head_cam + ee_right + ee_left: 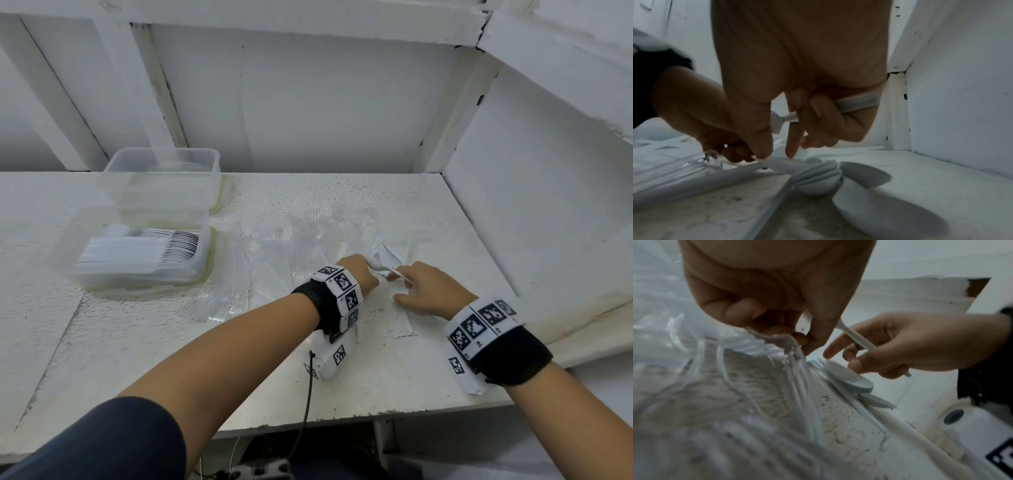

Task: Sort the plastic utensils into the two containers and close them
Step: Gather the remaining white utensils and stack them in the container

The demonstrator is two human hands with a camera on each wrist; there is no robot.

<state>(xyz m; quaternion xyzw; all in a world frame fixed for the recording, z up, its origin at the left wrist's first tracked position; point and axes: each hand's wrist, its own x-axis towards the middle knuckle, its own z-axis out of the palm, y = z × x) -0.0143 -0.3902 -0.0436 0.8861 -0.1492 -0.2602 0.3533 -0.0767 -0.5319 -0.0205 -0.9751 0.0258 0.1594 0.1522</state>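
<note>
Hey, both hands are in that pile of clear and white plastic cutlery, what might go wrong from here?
The right hand already holds a white plastic utensil while reaching for more, so its grip may slip. The clear plastic forks barely show against the white table, so some could be missed. The stacked white plastic spoons may scatter if nudged.
</note>
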